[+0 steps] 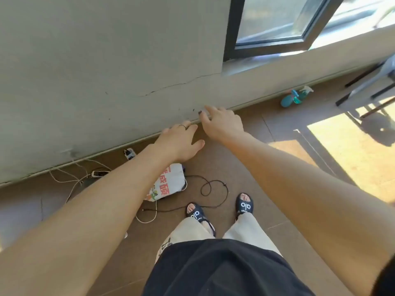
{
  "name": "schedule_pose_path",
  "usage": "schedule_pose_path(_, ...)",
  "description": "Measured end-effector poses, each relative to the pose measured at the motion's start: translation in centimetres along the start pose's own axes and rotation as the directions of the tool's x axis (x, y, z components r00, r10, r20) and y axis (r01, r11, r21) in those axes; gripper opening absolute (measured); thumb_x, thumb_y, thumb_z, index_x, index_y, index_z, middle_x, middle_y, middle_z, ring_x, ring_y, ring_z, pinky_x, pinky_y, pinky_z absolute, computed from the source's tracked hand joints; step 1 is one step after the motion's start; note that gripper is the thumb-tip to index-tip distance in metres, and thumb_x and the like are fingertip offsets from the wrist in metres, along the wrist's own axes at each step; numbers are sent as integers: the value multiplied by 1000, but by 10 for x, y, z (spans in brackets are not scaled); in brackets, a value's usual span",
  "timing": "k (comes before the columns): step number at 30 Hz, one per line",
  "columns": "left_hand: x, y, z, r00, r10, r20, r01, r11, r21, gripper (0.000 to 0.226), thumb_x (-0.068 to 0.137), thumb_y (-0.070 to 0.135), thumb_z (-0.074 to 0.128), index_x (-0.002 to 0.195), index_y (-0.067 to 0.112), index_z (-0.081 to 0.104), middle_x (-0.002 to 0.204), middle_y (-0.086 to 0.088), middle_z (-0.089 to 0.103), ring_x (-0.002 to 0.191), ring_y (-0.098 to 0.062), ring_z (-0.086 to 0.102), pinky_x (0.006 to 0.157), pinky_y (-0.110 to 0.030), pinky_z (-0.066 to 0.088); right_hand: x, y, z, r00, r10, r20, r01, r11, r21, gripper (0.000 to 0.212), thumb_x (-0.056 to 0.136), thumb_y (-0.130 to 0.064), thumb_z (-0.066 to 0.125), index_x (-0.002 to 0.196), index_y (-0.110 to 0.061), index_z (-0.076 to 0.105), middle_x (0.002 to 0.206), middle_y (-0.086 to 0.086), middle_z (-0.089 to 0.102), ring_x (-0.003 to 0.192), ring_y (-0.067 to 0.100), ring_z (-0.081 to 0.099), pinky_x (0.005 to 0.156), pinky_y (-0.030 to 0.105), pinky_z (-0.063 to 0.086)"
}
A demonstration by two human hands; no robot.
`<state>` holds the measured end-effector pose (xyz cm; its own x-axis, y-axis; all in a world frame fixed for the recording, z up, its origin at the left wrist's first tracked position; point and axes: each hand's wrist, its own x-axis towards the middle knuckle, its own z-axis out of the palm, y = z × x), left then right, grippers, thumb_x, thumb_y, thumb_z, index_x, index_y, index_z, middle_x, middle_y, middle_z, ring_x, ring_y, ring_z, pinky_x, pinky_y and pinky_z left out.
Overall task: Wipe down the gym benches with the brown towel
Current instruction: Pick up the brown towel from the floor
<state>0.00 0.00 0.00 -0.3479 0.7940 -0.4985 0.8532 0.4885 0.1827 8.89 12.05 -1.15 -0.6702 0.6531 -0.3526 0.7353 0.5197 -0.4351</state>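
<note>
Both your hands reach out empty, fingers loosely spread: left hand [178, 138], right hand [221, 122]. Below them, a printed white bag [168, 182] lies on brown floor [245, 163] among cables [213, 189].

Grey wall [106, 60], brown floor [245, 178], teal bottle [294, 98].

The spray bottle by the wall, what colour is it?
Teal spray bottle, with a whitish trigger head; head view shows it.

Brown towel, gym benches: neither identifiable in head view.
</note>
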Motion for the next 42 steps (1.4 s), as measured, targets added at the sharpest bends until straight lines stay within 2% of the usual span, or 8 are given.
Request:
schedule_pose_path(4,10,45,15,989,85,124,-96,991,89,69,106,55,33,163,18,22,171,-8,15,154,-30,25,122,-48,27,-9,56,-1,990,139,-21,-139,990,0,53,107,-52,24,149,-28,47,144,14,55,133,39,47,106,49,36)
schedule_pose_path(10,29,134,31,955,223,197,-260,947,188,66,107,53,33,162,18,24,171,-8,17,153,-30,26,121,-47,28,-33,144,-18,956,291,-31,-289,955,61,55,107,-52,22,150,-27,45,146,14,54,135,38,47,107,50,35)
schedule_pose_path(14,39,209,42,913,312,261,-373,900,228,63,107,51,33,160,17,28,169,-9,21,150,-31,31,118,-47,30,-60,215,-35,921,388,-38,-380,915,138,54,107,-51,21,146,-26,48,140,14,57,132,38,48,105,50,35)
schedule_pose_path(17,44,276,54,865,396,309,-478,837,265,62,107,50,34,159,16,31,167,-10,25,148,-32,34,116,-46,32,-87,278,-52,868,494,-47,-477,857,197,54,107,-50,21,144,-24,50,139,13,58,131,37,49,105,50,35)
schedule_pose_path(25,60,441,90,725,568,391,-684,660,310,62,105,51,36,158,19,32,165,-7,29,145,-32,38,114,-45,33,-169,433,-87,682,729,-65,-676,662,323,54,108,-48,21,149,-25,48,150,13,52,139,37,43,111,49,32)
schedule_pose_path(30,64,535,108,602,658,453,-799,498,337,61,106,51,37,157,19,33,164,-6,32,144,-33,39,112,-46,35,-230,508,-97,535,843,-47,-758,504,413,53,108,-48,22,147,-24,50,147,13,54,139,37,44,111,50,32)
schedule_pose_path(38,77,637,114,409,703,582,-911,273,310,63,107,55,33,161,24,25,168,-4,28,148,-32,36,117,-49,35,-295,584,-110,314,949,19,-783,248,570,52,109,-43,20,151,-24,44,149,14,52,139,37,45,111,49,33)
schedule_pose_path(42,91,679,119,285,717,636,-953,138,272,63,107,54,32,161,22,27,167,-4,29,149,-31,35,119,-49,32,-313,604,-113,176,984,37,-754,111,648,51,108,-44,25,152,-25,45,152,14,50,142,38,42,114,49,34)
